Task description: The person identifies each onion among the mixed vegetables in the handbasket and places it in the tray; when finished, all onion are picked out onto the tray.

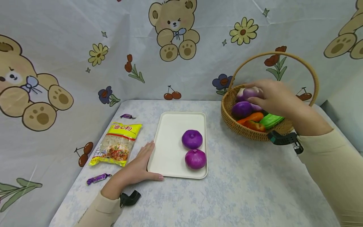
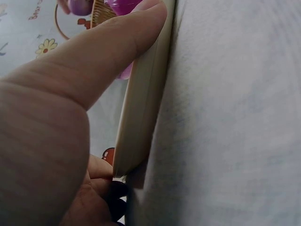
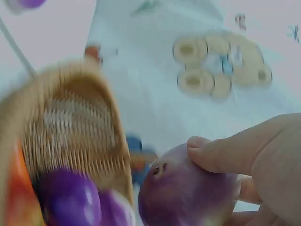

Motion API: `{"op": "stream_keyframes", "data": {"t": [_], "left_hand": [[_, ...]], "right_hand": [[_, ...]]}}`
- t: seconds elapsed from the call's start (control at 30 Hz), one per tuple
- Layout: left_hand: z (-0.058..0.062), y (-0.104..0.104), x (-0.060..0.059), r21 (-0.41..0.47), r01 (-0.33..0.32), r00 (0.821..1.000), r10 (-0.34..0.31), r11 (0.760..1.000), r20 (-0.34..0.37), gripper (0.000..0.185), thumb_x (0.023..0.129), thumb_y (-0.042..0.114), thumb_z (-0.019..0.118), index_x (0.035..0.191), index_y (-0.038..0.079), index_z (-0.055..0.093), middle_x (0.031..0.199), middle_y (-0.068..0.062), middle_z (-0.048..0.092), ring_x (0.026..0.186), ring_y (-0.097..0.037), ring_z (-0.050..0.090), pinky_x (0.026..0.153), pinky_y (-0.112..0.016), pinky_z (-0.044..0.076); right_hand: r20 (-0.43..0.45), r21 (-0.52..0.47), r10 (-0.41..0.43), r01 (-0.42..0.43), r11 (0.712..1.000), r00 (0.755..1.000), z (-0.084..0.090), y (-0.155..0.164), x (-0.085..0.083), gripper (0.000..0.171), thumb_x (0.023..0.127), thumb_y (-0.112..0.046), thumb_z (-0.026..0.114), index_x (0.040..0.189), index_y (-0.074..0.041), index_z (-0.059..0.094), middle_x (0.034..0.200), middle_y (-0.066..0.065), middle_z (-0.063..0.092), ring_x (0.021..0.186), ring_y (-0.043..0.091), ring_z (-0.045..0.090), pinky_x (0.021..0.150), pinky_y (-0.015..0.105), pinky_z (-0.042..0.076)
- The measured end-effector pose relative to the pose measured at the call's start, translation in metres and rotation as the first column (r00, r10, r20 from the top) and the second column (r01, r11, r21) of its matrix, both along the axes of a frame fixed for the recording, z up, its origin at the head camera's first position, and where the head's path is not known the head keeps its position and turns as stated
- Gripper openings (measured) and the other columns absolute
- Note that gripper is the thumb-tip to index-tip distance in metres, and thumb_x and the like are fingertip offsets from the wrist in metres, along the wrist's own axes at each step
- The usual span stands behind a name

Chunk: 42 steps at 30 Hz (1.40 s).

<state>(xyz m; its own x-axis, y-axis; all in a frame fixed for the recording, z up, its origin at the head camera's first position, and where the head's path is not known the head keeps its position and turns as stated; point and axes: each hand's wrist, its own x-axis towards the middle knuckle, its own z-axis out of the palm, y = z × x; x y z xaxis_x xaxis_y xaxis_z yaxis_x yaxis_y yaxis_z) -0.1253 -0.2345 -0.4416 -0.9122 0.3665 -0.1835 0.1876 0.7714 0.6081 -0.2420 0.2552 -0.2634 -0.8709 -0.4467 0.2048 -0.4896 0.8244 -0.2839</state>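
My right hand (image 1: 270, 96) grips a round purple-and-white vegetable (image 3: 188, 188) over the wicker basket (image 1: 227, 108); in the right wrist view the thumb lies on its side near a small brown spot. My left hand (image 1: 136, 167) rests at the near left corner of a white rectangular tray (image 1: 170, 142), fingers extended along its left side and thumb along the front edge. On the tray's right side sit a smooth purple vegetable (image 1: 192, 139) and, nearer me, a purple onion (image 1: 195, 159).
In the basket lie a dark purple vegetable (image 1: 242, 109), an orange carrot-like piece (image 1: 252, 117), a red-orange vegetable (image 1: 255, 125) and a green one (image 1: 271, 120). Left of the tray are a yellow pasta bag (image 1: 116, 143) and two purple-wrapped candies, one nearer (image 1: 98, 178), one farther (image 1: 127, 116).
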Motion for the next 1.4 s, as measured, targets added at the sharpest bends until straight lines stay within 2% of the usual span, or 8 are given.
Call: {"op": "stream_keyframes", "data": {"t": [0.2, 0.33, 0.43, 0.63, 0.83, 1.0, 1.2, 1.4], "left_hand": [[-0.001, -0.001, -0.001, 0.002, -0.008, 1.0, 0.008, 1.0, -0.001, 0.146, 0.07, 0.074, 0.086, 0.17, 0.007, 0.003, 0.175, -0.011, -0.001, 0.158, -0.035, -0.004, 0.124, -0.059, 0.008], [0.0, -0.001, 0.0, 0.002, -0.005, 1.0, 0.005, 1.0, 0.002, 0.146, 0.07, 0.074, 0.086, 0.17, 0.007, 0.003, 0.175, -0.011, -0.001, 0.158, -0.034, -0.004, 0.124, -0.058, 0.008], [-0.001, -0.001, 0.0, 0.002, -0.004, 1.0, 0.004, 1.0, 0.003, 0.146, 0.07, 0.073, 0.087, 0.169, 0.006, 0.003, 0.175, -0.011, -0.001, 0.158, -0.034, -0.004, 0.124, -0.058, 0.008], [-0.003, 0.001, -0.002, -0.006, 0.003, 1.0, -0.003, 1.0, -0.012, 0.146, 0.069, 0.075, 0.086, 0.169, 0.006, 0.004, 0.175, -0.011, 0.0, 0.158, -0.035, -0.004, 0.124, -0.058, 0.009], [-0.003, 0.002, 0.001, -0.017, -0.001, 1.0, 0.001, 1.0, 0.001, 0.146, 0.069, 0.075, 0.086, 0.17, 0.006, 0.004, 0.175, -0.011, 0.0, 0.158, -0.035, -0.003, 0.124, -0.058, 0.009], [-0.002, 0.001, 0.001, -0.017, 0.002, 1.0, -0.002, 1.0, 0.0, 0.146, 0.07, 0.075, 0.086, 0.169, 0.006, 0.004, 0.175, -0.011, 0.0, 0.159, -0.034, -0.003, 0.124, -0.057, 0.009], [0.0, 0.0, 0.0, -0.015, 0.0, 1.0, 0.0, 1.0, -0.008, 0.146, 0.07, 0.074, 0.087, 0.169, 0.006, 0.003, 0.175, -0.011, 0.0, 0.159, -0.032, -0.003, 0.125, -0.056, 0.008], [0.001, -0.001, 0.0, -0.008, 0.006, 1.0, -0.006, 1.0, -0.01, 0.146, 0.07, 0.073, 0.087, 0.169, 0.004, 0.004, 0.175, -0.012, 0.0, 0.159, -0.032, -0.003, 0.125, -0.056, 0.008]], "right_hand": [[-0.011, -0.114, 0.111, -0.111, 0.987, 0.994, -0.013, -0.06, 0.005, 0.042, 0.099, -0.009, 0.076, 0.14, -0.007, 0.066, 0.139, 0.018, 0.063, 0.127, 0.04, 0.056, 0.107, 0.062, 0.044], [-0.034, -0.161, 0.195, -0.198, 0.967, 0.98, -0.031, -0.097, 0.0, 0.041, 0.096, -0.007, 0.078, 0.136, -0.006, 0.068, 0.138, 0.016, 0.064, 0.13, 0.036, 0.057, 0.111, 0.056, 0.043], [-0.006, -0.171, 0.245, -0.242, 0.955, 0.969, -0.048, -0.122, -0.004, 0.039, 0.096, -0.009, 0.078, 0.135, -0.005, 0.07, 0.137, 0.016, 0.065, 0.13, 0.036, 0.057, 0.111, 0.054, 0.043], [0.154, -0.203, 0.223, -0.19, 0.96, 0.962, -0.087, -0.155, -0.019, 0.042, 0.097, -0.01, 0.077, 0.138, -0.003, 0.068, 0.138, 0.016, 0.065, 0.132, 0.035, 0.055, 0.113, 0.051, 0.042], [0.211, -0.182, 0.175, -0.137, 0.974, 0.962, -0.119, -0.166, -0.034, 0.045, 0.094, -0.01, 0.079, 0.137, -0.001, 0.068, 0.137, 0.018, 0.066, 0.132, 0.036, 0.055, 0.114, 0.05, 0.04], [0.237, -0.205, 0.177, -0.129, 0.97, 0.955, -0.124, -0.167, -0.033, 0.047, 0.096, -0.017, 0.079, 0.14, -0.002, 0.067, 0.139, 0.016, 0.065, 0.133, 0.034, 0.055, 0.115, 0.05, 0.039], [0.191, -0.193, 0.223, -0.187, 0.963, 0.956, -0.118, -0.168, -0.029, 0.047, 0.099, -0.026, 0.077, 0.139, -0.004, 0.066, 0.142, 0.015, 0.064, 0.138, 0.035, 0.052, 0.118, 0.05, 0.035], [0.202, -0.165, 0.235, -0.204, 0.965, 0.951, -0.111, -0.167, -0.024, 0.05, 0.102, -0.032, 0.072, 0.141, -0.001, 0.065, 0.141, 0.016, 0.064, 0.139, 0.035, 0.051, 0.118, 0.05, 0.035]]}}
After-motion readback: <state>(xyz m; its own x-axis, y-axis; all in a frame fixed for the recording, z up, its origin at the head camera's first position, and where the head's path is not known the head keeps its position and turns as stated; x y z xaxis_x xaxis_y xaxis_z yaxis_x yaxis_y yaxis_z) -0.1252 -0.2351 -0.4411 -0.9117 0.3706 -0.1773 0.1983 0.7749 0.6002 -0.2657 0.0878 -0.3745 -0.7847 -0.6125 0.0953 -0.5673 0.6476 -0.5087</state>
